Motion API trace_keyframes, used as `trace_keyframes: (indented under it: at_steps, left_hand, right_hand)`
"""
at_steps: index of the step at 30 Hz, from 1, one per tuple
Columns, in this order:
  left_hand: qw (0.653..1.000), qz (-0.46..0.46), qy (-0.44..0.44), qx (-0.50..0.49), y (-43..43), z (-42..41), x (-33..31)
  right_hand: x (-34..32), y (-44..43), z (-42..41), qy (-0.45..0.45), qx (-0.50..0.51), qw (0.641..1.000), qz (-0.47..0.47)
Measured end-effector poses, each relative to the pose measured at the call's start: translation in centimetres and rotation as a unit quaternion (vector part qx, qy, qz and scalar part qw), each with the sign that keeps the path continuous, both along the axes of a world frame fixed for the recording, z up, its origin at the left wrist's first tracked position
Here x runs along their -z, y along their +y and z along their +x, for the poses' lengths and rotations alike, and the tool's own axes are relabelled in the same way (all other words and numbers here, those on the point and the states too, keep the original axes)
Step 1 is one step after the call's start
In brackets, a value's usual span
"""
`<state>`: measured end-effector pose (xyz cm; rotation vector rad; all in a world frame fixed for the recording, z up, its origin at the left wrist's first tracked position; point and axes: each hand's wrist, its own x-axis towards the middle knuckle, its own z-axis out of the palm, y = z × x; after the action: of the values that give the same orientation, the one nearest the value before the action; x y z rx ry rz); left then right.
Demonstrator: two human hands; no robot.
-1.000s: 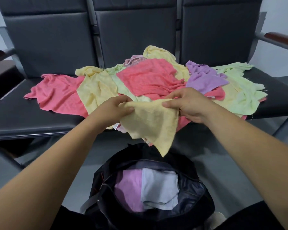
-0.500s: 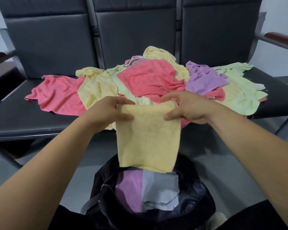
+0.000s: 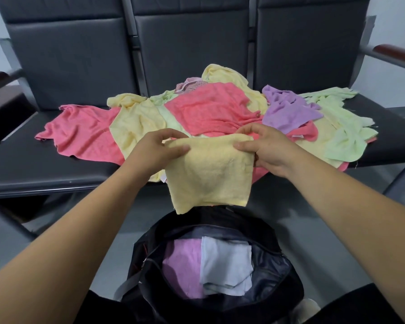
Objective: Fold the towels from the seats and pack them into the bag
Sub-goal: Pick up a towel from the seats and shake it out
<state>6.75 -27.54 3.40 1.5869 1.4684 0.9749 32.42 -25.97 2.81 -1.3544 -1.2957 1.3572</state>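
Before us runs a row of dark seats [image 3: 56,174], their padding smooth and faintly shiny, set on a metal frame with a wood-topped armrest [image 3: 398,54] at the right, over a grey floor. In the head camera, the only view we have, the yellow towel [image 3: 208,174] has changed shape. A second ago it hung crooked and bunched, and half a second ago it hung as a long flat sheet reaching down to the bag. Now it is a shorter, thicker rectangle whose lower edge ends above the bag's mouth. We read that as a fold just made, so this towel looks ready for one more fold or for packing. Our left hand [image 3: 154,150] pinches its upper left corner between thumb and curled fingers, and our right hand [image 3: 267,148] grips the upper right corner the same way. The towel hangs in the air between them, in front of the seat edge and above the bag [image 3: 150,244]. Its cloth is soft, nubby terry, limp, with a slightly uneven lower hem. The bag is black, floppy synthetic fabric with a slick lining, gaping open below us. Inside it a folded lilac towel [image 3: 182,265] and a folded pale grey towel [image 3: 225,263] lie flat side by side, touching. On the seats the heap of loose towels [image 3: 211,106] lies crumpled and overlapping in pink, yellow, purple and pale green, so we judge most of the task is still ahead.
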Motion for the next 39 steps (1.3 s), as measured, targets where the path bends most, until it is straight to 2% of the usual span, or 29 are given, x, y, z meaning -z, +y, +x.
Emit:
trace_keyframes:
  at_steps: [6,9,11,14,15,17,18,20,22,24,29,31,35,39]
  left_hand:
    - [0.999,0.011,0.034,0.004,0.0,-0.2,0.1]
    - [0.994,0.016,0.104,0.032,-0.1,-0.5,0.0]
    - [0.976,0.052,0.208,0.021,-0.1,-0.4,0.1]
    - [0.951,0.114,0.287,0.002,-0.1,0.2,0.2]
    - [0.947,0.129,0.293,0.004,0.0,0.3,0.2]
    - [0.949,0.145,0.281,0.002,0.1,0.0,0.4]
    - [0.956,0.143,0.256,0.0,0.2,-0.3,0.5]
    - [0.98,0.119,0.159,0.017,0.4,-1.0,0.7]
    - [0.993,0.088,0.051,0.061,0.2,-1.6,1.0]
    - [0.993,0.069,-0.007,0.091,-0.2,-1.8,1.8]
    - [0.999,-0.007,-0.012,0.052,-1.4,-1.8,6.4]
    - [0.993,-0.078,0.005,0.083,-1.7,-2.2,9.2]
    - [0.946,-0.283,0.063,0.147,-1.6,-2.8,15.7]
    - [0.928,-0.353,0.048,0.11,-0.8,-2.7,22.3]
  right_hand:
    - [0.3,0.4,0.3,0.004,0.009,1.0,0.016]
    - [0.4,0.6,0.8,0.006,-0.02,0.999,0.026]
    - [0.2,0.5,0.8,-0.084,-0.028,0.994,0.062]
    - [-0.1,0.1,0.4,-0.288,-0.004,0.947,0.145]
    - [-0.1,0.0,0.3,-0.308,0.007,0.936,0.17]
    - [0.2,0.0,0.2,-0.278,0.032,0.941,0.192]
    - [0.3,0.1,0.3,-0.228,0.044,0.956,0.182]
    - [0.7,0.5,0.8,-0.043,0.04,0.992,0.112]
    - [1.6,0.7,1.1,0.142,0.003,0.99,0.027]
    - [3.0,0.5,1.0,0.201,-0.02,0.979,-0.019]
    - [9.4,-0.3,-0.3,0.193,-0.012,0.974,-0.122]
    - [12.6,-1.2,-0.3,0.168,-0.014,0.97,-0.173]
    - [19.0,-3.0,-0.5,0.052,-0.033,0.96,-0.274]
    - [24.8,-2.5,-2.2,-0.056,-0.022,0.942,-0.33]
